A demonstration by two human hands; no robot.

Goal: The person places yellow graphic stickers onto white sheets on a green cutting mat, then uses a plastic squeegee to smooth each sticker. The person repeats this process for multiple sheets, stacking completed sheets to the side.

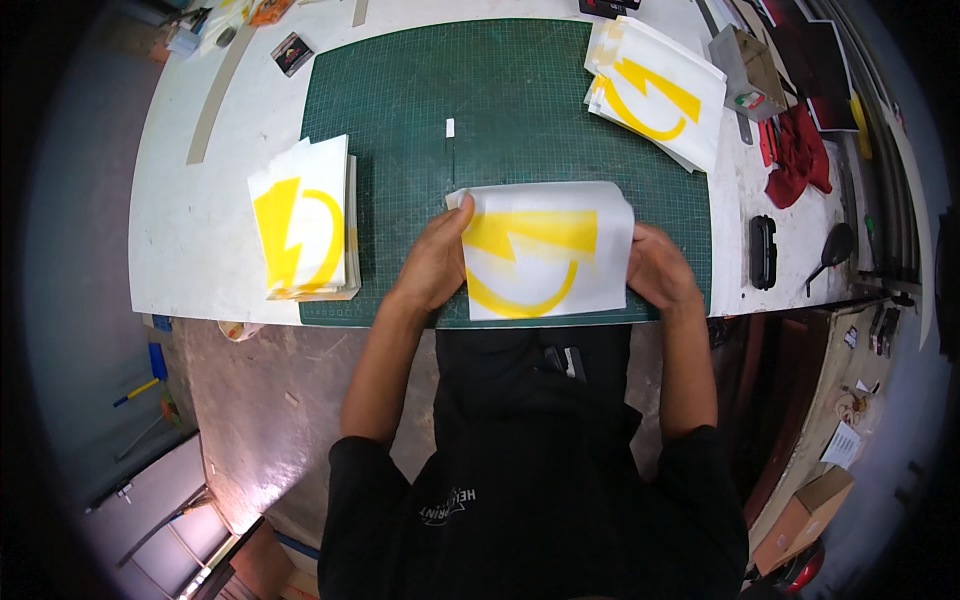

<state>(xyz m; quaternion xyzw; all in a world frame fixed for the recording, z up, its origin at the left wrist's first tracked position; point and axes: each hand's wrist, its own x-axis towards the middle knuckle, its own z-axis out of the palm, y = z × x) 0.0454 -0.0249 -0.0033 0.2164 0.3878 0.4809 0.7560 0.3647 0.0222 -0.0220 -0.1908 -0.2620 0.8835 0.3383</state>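
Note:
Between my hands, over the near edge of the green cutting mat, is a white sheet printed with a yellow bolt-and-arc shape. My left hand grips its left edge, thumb on top at the upper corner. At the right edge my right hand holds it too, its fingertips hidden behind the sheet. The sheet's top edge curves. To the left lies a stack of similar printed sheets, slightly uneven. A second, fanned-out pile of the same sheets rests at the far right of the mat.
The green cutting mat covers the middle of a white table. A knife-like strip with a white end lies on it. Toward the right are a grey metal box, a red cloth, a black case and a small black box far left.

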